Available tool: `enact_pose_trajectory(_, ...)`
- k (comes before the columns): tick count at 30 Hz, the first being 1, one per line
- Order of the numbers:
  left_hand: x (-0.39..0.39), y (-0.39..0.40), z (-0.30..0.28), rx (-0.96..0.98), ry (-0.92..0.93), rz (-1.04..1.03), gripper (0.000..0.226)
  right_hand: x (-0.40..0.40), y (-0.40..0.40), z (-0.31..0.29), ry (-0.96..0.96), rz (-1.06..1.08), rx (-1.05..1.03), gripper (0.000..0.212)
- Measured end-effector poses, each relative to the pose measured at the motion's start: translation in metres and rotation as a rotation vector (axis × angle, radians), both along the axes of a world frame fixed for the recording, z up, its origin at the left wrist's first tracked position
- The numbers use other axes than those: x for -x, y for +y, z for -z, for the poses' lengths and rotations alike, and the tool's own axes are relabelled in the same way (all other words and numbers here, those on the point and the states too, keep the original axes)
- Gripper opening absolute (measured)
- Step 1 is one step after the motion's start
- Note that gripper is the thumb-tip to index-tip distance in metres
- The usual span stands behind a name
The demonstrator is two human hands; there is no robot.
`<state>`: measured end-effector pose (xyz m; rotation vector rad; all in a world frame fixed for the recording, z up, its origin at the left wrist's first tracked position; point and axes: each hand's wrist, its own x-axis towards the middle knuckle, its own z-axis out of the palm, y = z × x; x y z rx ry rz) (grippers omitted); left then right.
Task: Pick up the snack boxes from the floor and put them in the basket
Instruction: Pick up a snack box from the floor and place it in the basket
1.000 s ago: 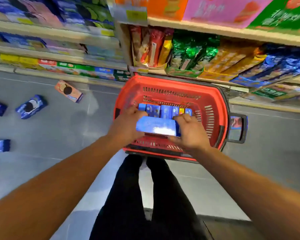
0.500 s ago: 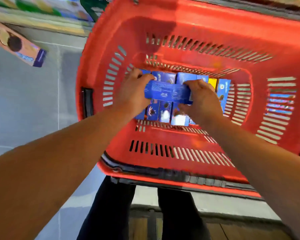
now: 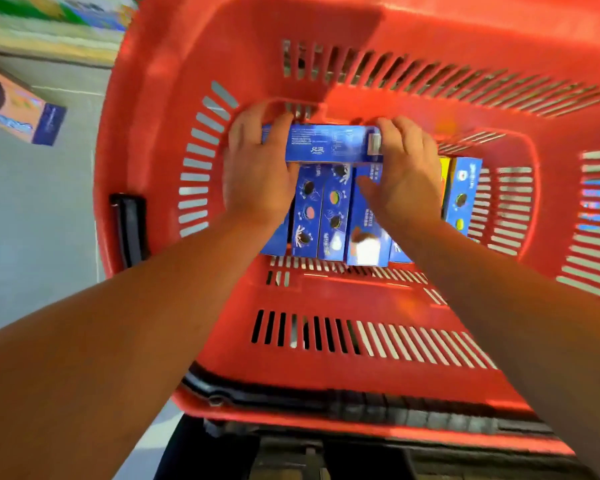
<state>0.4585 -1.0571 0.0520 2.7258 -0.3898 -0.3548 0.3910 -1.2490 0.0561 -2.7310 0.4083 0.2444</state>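
Observation:
Deep inside the red basket (image 3: 378, 299), both my hands hold one blue snack box (image 3: 326, 143) crosswise near the far wall. My left hand (image 3: 257, 171) grips its left end and my right hand (image 3: 406, 171) grips its right end. Beneath it, several blue snack boxes (image 3: 329, 216) stand packed side by side on the basket floor, with another blue box (image 3: 463, 195) and a yellow one (image 3: 443, 178) at the right. An orange snack box (image 3: 18, 109) lies on the grey floor to the left of the basket.
The basket has slotted red walls and a black handle (image 3: 129, 230) on its left rim. Store shelving (image 3: 49, 26) runs along the top left behind the grey floor (image 3: 32, 220). My dark trouser legs (image 3: 205, 452) show below the basket.
My view has closed in on the basket. Both hands have carried the blue box lower and farther in, down to the row of boxes on the bottom.

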Motion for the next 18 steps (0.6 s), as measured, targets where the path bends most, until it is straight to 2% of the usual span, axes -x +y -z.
enact_pose_trajectory(3,0.007,0.005,-0.045,0.035,0.118,0.037,0.063,0.033,0.004,-0.053,0.165,0.035,-0.028,0.074)
enact_pose_trajectory(6,0.022,0.013,-0.108,0.025,0.249,0.070,0.063,0.073,0.018,-0.120,0.242,0.042,-0.068,0.065)
enact_pose_trajectory(10,0.041,0.021,-0.238,0.128,0.270,0.178,0.059,0.115,0.031,-0.251,0.316,0.101,-0.081,0.065)
enact_pose_trajectory(13,0.054,0.021,-0.321,0.137,0.278,0.239,0.057,0.134,0.032,-0.325,0.285,0.125,-0.052,0.064)
enact_pose_trajectory(18,0.072,0.010,-0.419,0.114,0.323,0.280,0.058,0.166,0.016,-0.425,0.137,0.231,-0.018,0.068)
